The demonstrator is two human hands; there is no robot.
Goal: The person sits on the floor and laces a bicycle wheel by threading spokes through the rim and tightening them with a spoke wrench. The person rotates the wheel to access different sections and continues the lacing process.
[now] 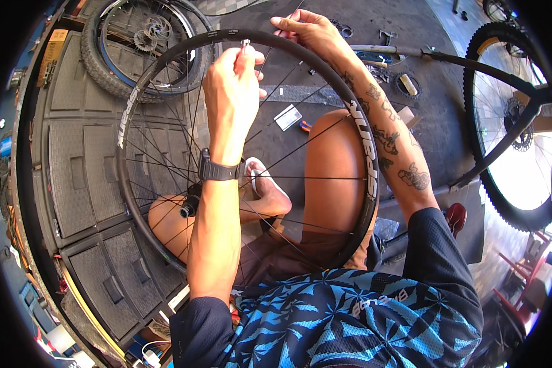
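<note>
Fingers of the left hand (232, 76) pinch a small silvery piece (245, 43) at the top of the black-rimmed wheel (369, 161) over the person's legs (334, 178). Beside the wheel's upper right, the right hand (314, 38) has its fingertips drawn together; whether they grip anything is unclear. Another wheel (95, 67) lies upper left.

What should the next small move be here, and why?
Probably bring the right hand to the rim to steady it: the left hand pinches a small silver piece that shows against the rim's far side, while the right hand's fingers appear beyond the rim, apparently not gripping it.
</note>
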